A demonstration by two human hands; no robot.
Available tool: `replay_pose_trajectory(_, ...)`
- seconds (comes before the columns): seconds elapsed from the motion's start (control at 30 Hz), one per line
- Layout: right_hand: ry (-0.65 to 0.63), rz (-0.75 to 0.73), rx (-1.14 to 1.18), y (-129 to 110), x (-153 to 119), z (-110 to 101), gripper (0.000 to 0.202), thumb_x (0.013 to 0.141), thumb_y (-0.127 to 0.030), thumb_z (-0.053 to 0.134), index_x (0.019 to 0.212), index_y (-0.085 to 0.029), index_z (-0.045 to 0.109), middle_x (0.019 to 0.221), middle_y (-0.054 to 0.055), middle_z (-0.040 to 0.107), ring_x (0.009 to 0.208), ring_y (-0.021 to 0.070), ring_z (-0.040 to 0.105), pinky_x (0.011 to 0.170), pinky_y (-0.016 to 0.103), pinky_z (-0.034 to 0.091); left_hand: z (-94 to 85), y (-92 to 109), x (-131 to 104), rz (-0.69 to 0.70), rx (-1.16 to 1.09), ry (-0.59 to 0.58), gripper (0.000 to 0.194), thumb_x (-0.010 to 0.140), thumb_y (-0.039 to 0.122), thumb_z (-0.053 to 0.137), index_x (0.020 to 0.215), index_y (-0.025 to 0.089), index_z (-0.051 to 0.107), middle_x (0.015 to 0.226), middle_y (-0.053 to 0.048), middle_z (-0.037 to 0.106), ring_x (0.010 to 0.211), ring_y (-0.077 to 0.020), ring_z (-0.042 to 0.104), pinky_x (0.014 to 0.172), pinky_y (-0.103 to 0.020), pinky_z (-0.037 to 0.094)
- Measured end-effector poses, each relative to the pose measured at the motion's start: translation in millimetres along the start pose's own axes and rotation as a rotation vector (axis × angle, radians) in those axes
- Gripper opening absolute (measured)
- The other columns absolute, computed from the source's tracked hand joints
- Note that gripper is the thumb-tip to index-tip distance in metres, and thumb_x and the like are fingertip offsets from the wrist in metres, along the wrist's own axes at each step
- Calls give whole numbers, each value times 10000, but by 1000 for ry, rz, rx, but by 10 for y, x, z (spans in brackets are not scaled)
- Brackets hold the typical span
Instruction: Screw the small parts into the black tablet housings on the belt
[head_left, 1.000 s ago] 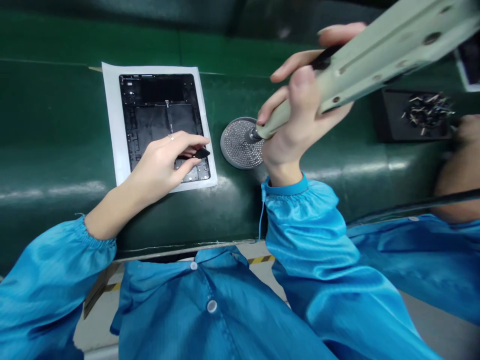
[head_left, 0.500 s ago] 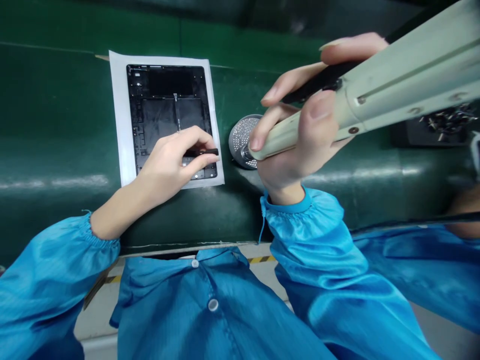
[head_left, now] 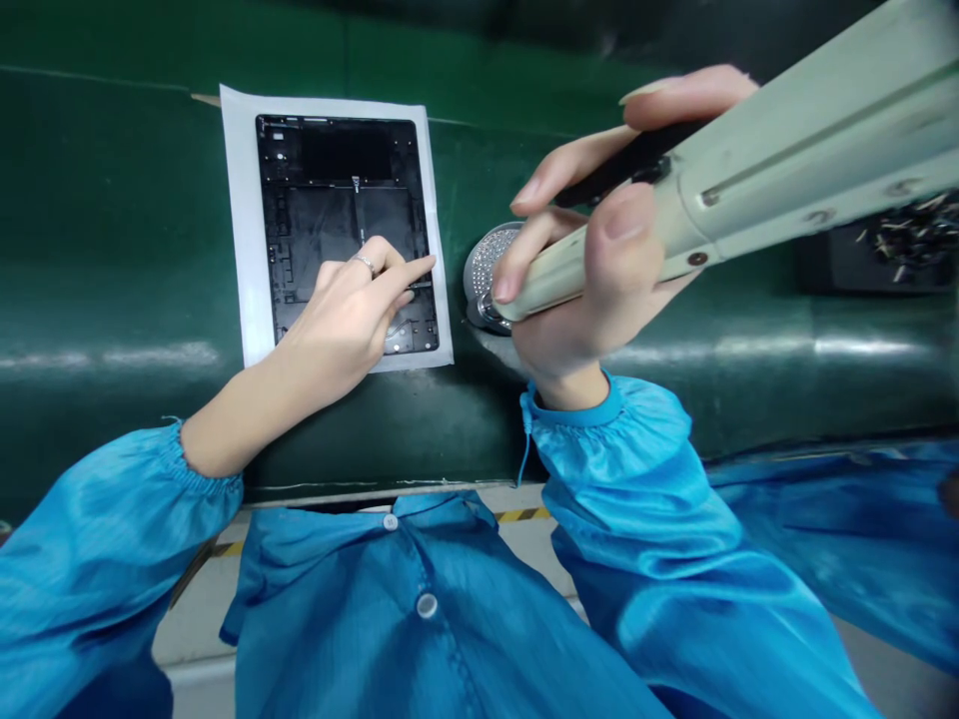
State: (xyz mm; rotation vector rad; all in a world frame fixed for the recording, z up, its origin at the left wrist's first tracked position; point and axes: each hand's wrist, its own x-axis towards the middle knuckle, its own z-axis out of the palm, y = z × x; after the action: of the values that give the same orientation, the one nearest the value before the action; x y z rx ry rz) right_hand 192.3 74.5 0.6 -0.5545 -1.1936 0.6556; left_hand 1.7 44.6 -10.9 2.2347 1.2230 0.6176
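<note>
Your right hand [head_left: 591,275] has its grip closed round a pale green, long-bodied handheld power tool [head_left: 809,170]; fingers wrap the narrow front, thumb on the near side, a black lever [head_left: 621,165] under the fingers. Tool slants from upper right down to the left, its silvery tip [head_left: 490,306] at a round grey dish with a dimpled metal face [head_left: 494,258]. Can't tell if tip and dish touch.

Your left hand [head_left: 349,315] is over the lower part of a flat black rectangular device housing [head_left: 319,215], palm down, index finger stretched to its right edge, other fingers bent. That grip is half curled; can't tell whether anything is in it, the fingertips are partly hidden. Silver ring [head_left: 366,265] on one finger.

Housing lies flat, inner side up, on a white rectangular sheet [head_left: 244,220] on the dark green shiny worktop [head_left: 112,250], left of the dish. Sheet and dish sit near each other, apart. Far right, partly behind the tool: a black tray [head_left: 816,265] with a heap of small dark and silvery pieces [head_left: 914,240]. You wear a blue buttoned smock [head_left: 420,639]; another person's blue clothing [head_left: 861,539] shows at your right.
</note>
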Motion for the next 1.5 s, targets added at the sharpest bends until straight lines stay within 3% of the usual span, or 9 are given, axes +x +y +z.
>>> replay_pose_trajectory(0.2,-16,22,-6,-60,-7,-1,206,991,-499,785,1162,-392,744,1186,30,462,813,92,634,427,130,499,-66,5,14,-54,-97,33,222,1057,293,725,1268,227,745,1015,-22,820,1000,-269,791,1140,-505,531)
replay_pose_trajectory(0.33,-2,7,-8,-41,-4,1,245,968,-536,789,1161,-391,748,1180,26,462,753,62,607,415,109,470,-71,5,21,-15,-66,48,99,1050,308,746,1093,238,801,1023,-10,841,965,-260,785,1125,-503,492)
replay_pose_trajectory(0.5,-5,-4,43,-38,1,25,200,972,-487,779,1140,-380,787,1188,33,484,800,79,622,402,103,468,-43,7,31,7,-34,-1,150,1079,321,702,1129,255,826,1102,-34,847,1063,-288,762,1120,-512,451)
replay_pose_trajectory(0.63,9,3,20,-55,-9,32,262,969,-579,810,1135,-382,758,1228,31,456,828,86,633,398,106,466,-36,29,27,22,-41,-42,147,1078,307,694,1104,247,826,1100,-37,846,1072,-284,756,1097,-507,431)
replay_pose_trajectory(0.8,-18,-69,43,105,7,-7,306,985,-541,796,1194,-339,700,1144,31,469,754,68,630,351,87,432,-13,91,-8,12,17,-43,79,1060,291,745,1065,232,796,1146,-34,830,1082,-273,727,1092,-487,388)
replay_pose_trajectory(0.9,-3,-124,40,203,26,-28,386,966,-596,805,1193,-324,651,1021,18,454,711,64,607,316,55,338,11,136,-28,3,53,-18,88,1055,309,772,1072,224,787,1179,-48,817,1084,-273,721,1070,-467,392)
replay_pose_trajectory(1.3,-30,-59,63,138,13,-43,327,1009,-525,814,1220,-316,676,885,1,524,578,53,513,343,81,319,56,92,-12,-17,-6,-23,62,1022,288,825,1057,237,823,1158,-43,802,1077,-271,720,1030,-460,454)
replay_pose_trajectory(1.4,0,-100,77,150,19,-22,364,962,-545,849,1190,-308,694,864,8,535,610,78,570,314,77,264,51,110,-2,-35,1,-26,45,999,257,841,1029,228,827,1194,-58,769,1111,-288,714,990,-452,478)
replay_pose_trajectory(1.5,21,-73,87,134,16,12,358,949,-534,855,1172,-298,703,895,13,533,654,81,603,334,75,322,46,147,-2,-64,36,-28,88,995,234,838,1080,224,820,1186,-55,775,1115,-299,712,975,-453,471)
